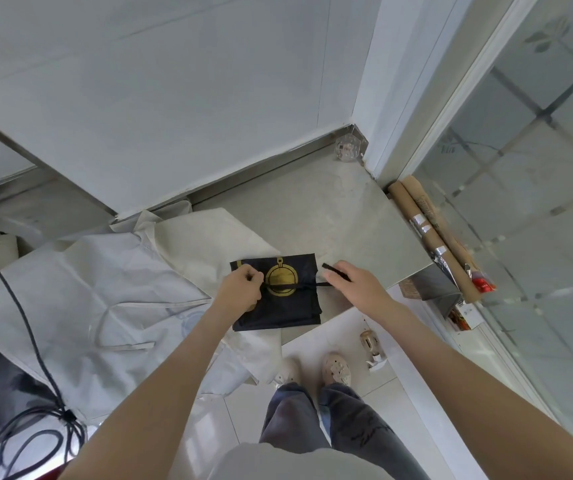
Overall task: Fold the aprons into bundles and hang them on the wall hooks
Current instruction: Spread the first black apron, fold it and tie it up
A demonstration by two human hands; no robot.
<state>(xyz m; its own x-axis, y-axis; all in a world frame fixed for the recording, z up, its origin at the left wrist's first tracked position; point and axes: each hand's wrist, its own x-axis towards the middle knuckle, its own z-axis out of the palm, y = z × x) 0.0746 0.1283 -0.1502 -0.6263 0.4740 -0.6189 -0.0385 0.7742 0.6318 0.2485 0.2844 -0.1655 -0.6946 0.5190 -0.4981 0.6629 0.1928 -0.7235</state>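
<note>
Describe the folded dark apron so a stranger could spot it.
Find the grey counter. At its front edge, between the left hand and right hand, lies the folded apron. It alone is navy with a gold emblem; neighbouring aprons are white.

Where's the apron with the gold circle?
Head view, centre: dark apron on the grey counter between left hand and right hand, right of the white apron.
</note>
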